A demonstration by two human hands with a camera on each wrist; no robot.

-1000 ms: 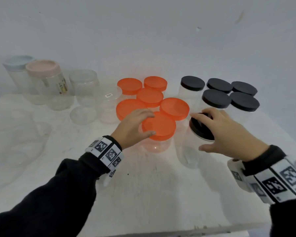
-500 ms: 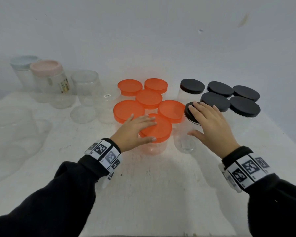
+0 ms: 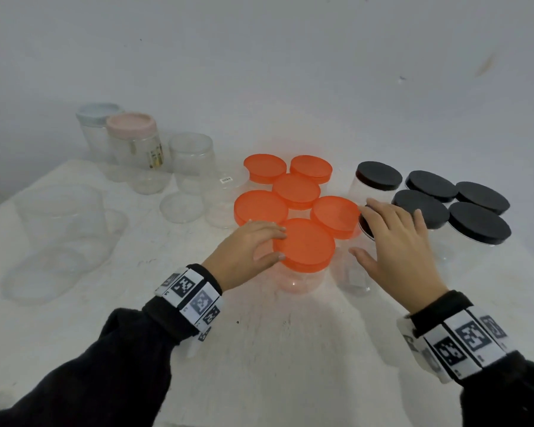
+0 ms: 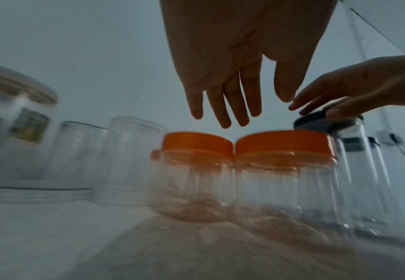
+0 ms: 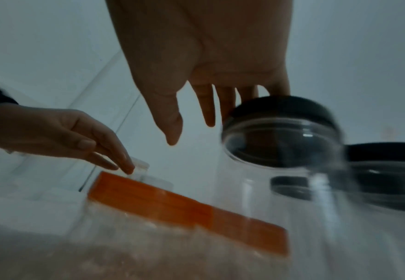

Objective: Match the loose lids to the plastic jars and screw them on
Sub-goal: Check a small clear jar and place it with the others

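The left hand (image 3: 244, 252) rests with straight, relaxed fingers (image 4: 222, 106) against the rim of the nearest round orange lid (image 3: 304, 244), which sits on a clear plastic jar (image 3: 296, 282) near the middle of the white desk (image 3: 275, 349). The right hand (image 3: 395, 241) lies just beside it, its fingers (image 3: 379, 214) spread loosely over the black round lid (image 5: 282, 108) of a taller clear jar (image 3: 356, 272); whether they press or only touch is hard to tell. Five more orange-lidded jars (image 3: 296, 189) cluster behind toward the far edge, five black-lidded jars (image 3: 478, 221) stand toward the right edge, and clear lidless jars (image 3: 191, 155) with a pink-lidded jar (image 3: 133, 134) stand toward the far left corner.
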